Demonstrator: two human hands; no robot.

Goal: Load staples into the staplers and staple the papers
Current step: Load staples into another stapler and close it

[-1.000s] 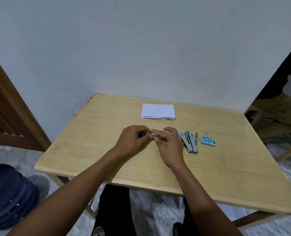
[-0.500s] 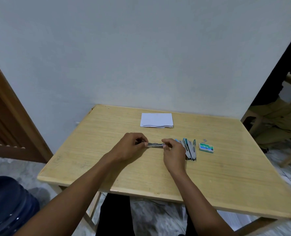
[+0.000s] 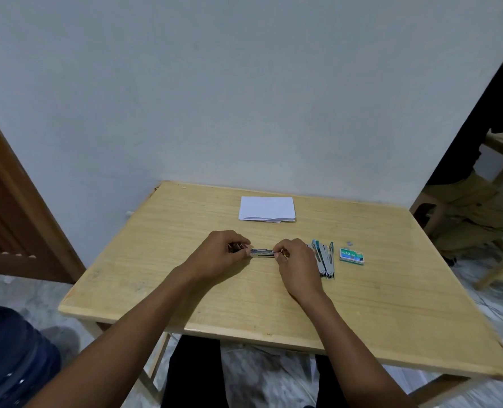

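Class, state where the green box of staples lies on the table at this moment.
In the head view the green staple box lies right of centre on the wooden table, just right of the opened staplers.

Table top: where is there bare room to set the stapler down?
Bare: table left of the left hand, the near edge, and right of the staple box. Crowded: right hand with the held stapler, the open staplers beside it, then the box. The papers lie behind.
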